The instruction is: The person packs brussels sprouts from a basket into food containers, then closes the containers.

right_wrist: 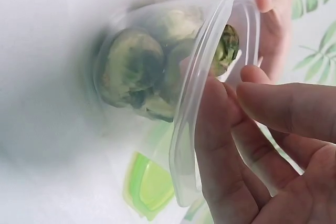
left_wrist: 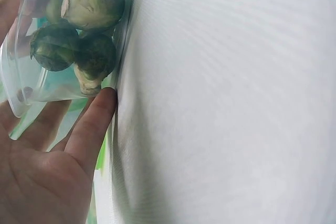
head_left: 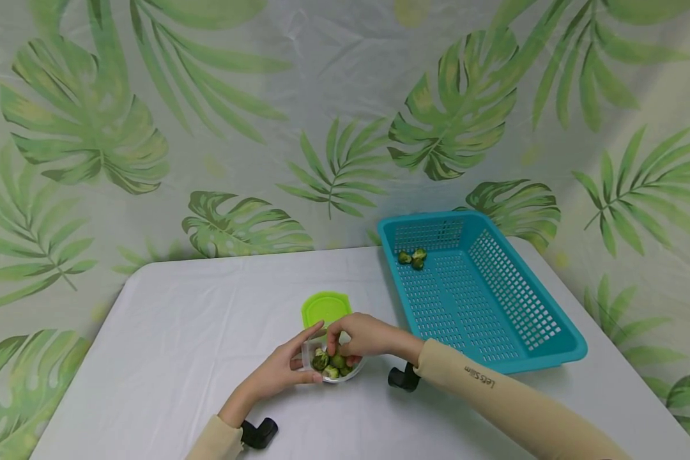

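The left hand grips the clear container of Brussels sprouts; the right hand dips into it, whether pinching one I cannot tell. Beyond it lies a green lid.

Prob. staged booth, rm type unclear: leafy backdrop round white-clothed tbl.
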{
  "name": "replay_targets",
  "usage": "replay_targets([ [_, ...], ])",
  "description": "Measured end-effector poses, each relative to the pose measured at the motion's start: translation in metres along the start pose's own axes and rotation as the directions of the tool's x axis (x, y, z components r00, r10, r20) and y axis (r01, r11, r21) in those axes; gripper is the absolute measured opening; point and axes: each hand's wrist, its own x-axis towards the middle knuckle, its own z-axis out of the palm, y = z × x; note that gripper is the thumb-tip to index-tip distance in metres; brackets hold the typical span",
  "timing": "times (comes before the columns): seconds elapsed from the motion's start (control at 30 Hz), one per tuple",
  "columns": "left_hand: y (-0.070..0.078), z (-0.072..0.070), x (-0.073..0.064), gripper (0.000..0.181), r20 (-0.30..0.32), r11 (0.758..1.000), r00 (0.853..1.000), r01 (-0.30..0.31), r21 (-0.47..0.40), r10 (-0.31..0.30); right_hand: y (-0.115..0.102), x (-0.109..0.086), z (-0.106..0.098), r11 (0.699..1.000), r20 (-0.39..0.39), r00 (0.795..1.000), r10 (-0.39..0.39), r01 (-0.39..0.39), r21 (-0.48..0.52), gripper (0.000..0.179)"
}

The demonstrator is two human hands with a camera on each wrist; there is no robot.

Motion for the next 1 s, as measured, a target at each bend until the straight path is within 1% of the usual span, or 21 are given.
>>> replay_targets([
  [0.17,0.000,0.000,0.000,0.086,-0.001,1.000,1.000,-0.008,0.018,0.008,-0.001,-0.002,-0.003,1.000,-0.014,1.000,0.008,-0.008,0.019,0.021],
  [0.27,0.001,0.000,0.000,0.086,-0.001,1.000,1.000,-0.012,0.029,0.012,0.000,-0.003,-0.007,0.998,-0.023,1.000,-0.011,0.013,0.063,0.018],
  [0.37,0.002,0.000,0.000,0.086,-0.001,0.999,1.000,-0.012,0.036,0.012,0.000,-0.006,-0.013,0.996,-0.038,0.999,-0.037,0.040,0.082,0.015],
  [0.5,0.002,0.000,0.000,0.085,0.003,0.999,1.000,-0.008,0.033,0.007,0.001,-0.012,-0.024,0.992,-0.071,0.996,-0.056,0.064,0.107,0.011],
  [0.73,0.000,0.000,0.001,0.085,0.008,1.000,1.000,-0.018,0.011,0.018,0.005,-0.024,-0.047,0.982,-0.118,0.991,-0.061,0.081,0.172,0.008],
  [0.87,-0.001,0.000,0.001,0.086,0.007,1.000,1.000,-0.018,0.017,0.018,0.009,-0.030,-0.059,0.974,-0.149,0.987,-0.063,0.093,0.205,0.010],
  [1.0,-0.001,0.000,0.001,0.086,0.005,1.000,1.000,-0.011,0.025,0.011,0.014,-0.034,-0.069,0.974,-0.189,0.980,-0.055,0.095,0.208,0.011],
])
